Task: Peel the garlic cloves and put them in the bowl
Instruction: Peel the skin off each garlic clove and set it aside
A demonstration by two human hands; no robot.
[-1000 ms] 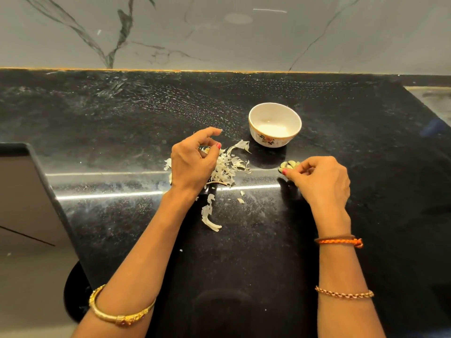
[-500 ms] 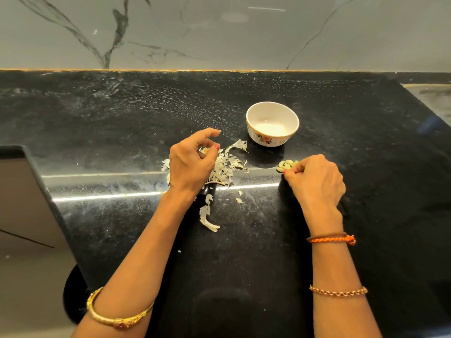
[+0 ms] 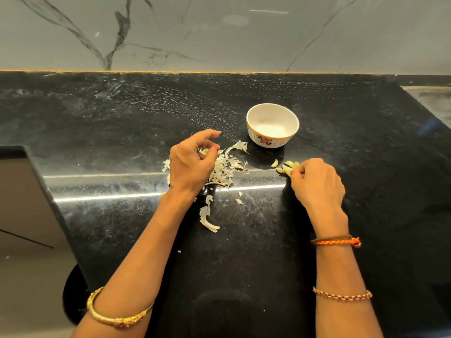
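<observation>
A small white bowl [image 3: 272, 126] with a flower print stands on the black counter; nothing shows inside it. A little heap of peeled garlic cloves [image 3: 287, 167] lies just in front of the bowl, one clove [image 3: 275, 163] slightly apart to the left. My right hand [image 3: 316, 185] rests beside the heap, its fingertips curled and touching the nearest cloves. My left hand [image 3: 191, 164] sits over a pile of papery garlic skins [image 3: 225, 168], thumb and fingers pinching a small piece that is mostly hidden.
Loose skin strips [image 3: 207, 217] lie on the black counter [image 3: 122, 132] toward me. The counter's left edge drops off at a cut corner [image 3: 36, 181]. A marble wall [image 3: 219, 32] closes the back.
My right hand has slid slightly right and toward me, uncovering more of the clove heap; one clove now lies apart on the left. My left hand has barely moved.
</observation>
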